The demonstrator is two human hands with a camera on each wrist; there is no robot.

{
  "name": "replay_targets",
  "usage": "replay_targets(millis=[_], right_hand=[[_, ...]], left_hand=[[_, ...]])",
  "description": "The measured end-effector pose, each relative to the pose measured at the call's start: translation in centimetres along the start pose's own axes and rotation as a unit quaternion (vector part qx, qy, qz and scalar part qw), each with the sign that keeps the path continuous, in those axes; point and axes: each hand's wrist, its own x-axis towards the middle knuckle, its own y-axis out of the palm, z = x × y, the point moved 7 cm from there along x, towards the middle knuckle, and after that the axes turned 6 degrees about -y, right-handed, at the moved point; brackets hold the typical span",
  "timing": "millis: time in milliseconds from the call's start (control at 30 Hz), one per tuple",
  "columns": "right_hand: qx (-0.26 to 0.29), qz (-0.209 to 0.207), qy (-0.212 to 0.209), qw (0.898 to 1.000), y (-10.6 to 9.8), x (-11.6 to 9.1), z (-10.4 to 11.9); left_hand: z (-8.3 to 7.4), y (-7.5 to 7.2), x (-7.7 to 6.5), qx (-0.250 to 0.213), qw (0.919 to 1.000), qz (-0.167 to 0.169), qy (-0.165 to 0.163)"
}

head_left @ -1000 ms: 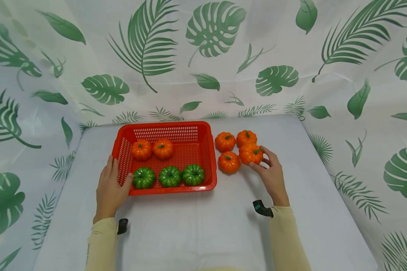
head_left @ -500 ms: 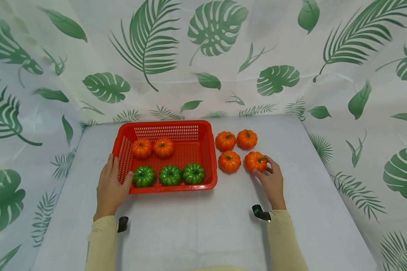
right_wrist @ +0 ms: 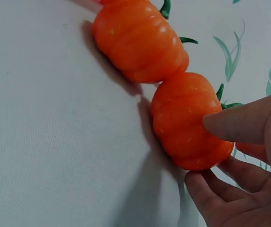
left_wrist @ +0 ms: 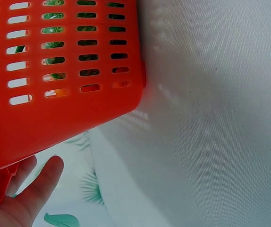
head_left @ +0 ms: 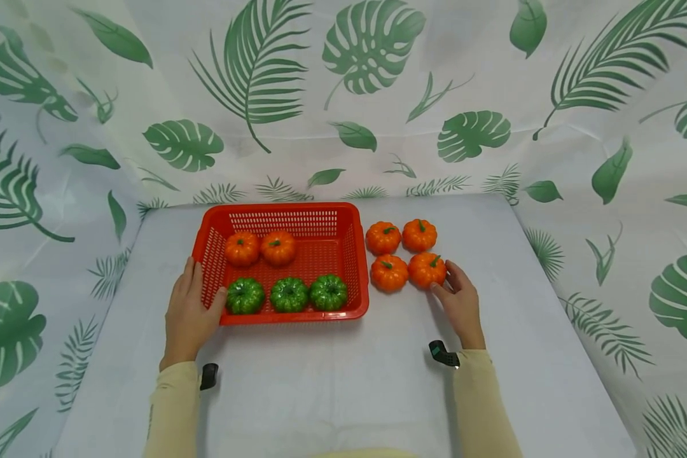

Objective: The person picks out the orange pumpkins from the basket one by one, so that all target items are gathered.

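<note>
My left hand holds the red plastic basket at its near left corner, thumb over the rim and fingers along the outside. The left wrist view shows its fingertips reaching past the rim lip. Several orange toy pumpkins form a two-by-two group right of the basket. My right hand grips the near right pumpkin from its right side. In the right wrist view the thumb lies across this pumpkin and the fingers bend at its lower side. It sits against the neighbouring pumpkin.
Inside the basket, two orange pumpkins stand toward the back. Three green pumpkins line its front. A white cloth covers the table, with a leaf-print curtain behind.
My right hand has brought its orange pumpkin from above the back right one down toward me, then left beside the near left pumpkin. My left hand has stayed at the basket.
</note>
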Motion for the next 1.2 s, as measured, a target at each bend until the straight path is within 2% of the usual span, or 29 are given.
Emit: replay_targets(millis=[167,367,533,667,967,1200], right_hand=[[-0.008,-0.010,-0.012,1.000,-0.7,0.2,0.1],[0.031,-0.044,-0.004,0.999,-1.9,0.7,1.1],[0.066,-0.060,0.008,0.996,-1.9,1.1,2.9],[0.075,-0.054,0.004,0.996,-1.1,1.7,5.2],[0.111,0.012,-0.054,0.992,3.0,3.5,10.3],[0.144,0.111,-0.097,0.979,7.6,4.5,14.0]], left_hand=[[0.0,0.0,0.1,0.003,1.0000,-0.004,0.001],[0.0,0.1,0.1,0.003,1.0000,-0.002,0.000],[0.0,0.0,0.1,0.005,1.0000,0.001,0.000],[0.0,0.0,0.1,0.005,1.0000,0.001,0.003],[0.2,0.0,0.3,0.000,0.9998,-0.008,0.018],[0.3,0.1,0.3,0.004,0.9999,-0.001,0.010]])
